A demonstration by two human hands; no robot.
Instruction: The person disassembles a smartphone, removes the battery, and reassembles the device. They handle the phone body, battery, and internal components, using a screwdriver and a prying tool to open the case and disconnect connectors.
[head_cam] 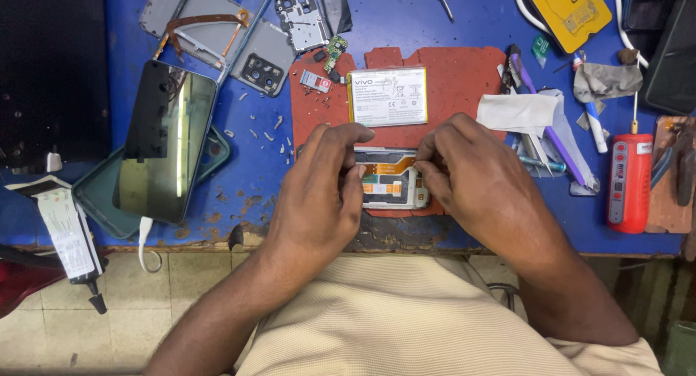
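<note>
Both hands work an opened phone at the blue surface's near edge.
Left hand and right hand pinch its thin frame; light, stiff, with fragile orange flex cables — probably best gripped by the edges.

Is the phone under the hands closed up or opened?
Opened. The phone lies back-off on the red mat, orange flex cable exposed; its battery lies apart, above it.

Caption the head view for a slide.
Both hands, left and right, work on an opened phone over a red mat.
</note>
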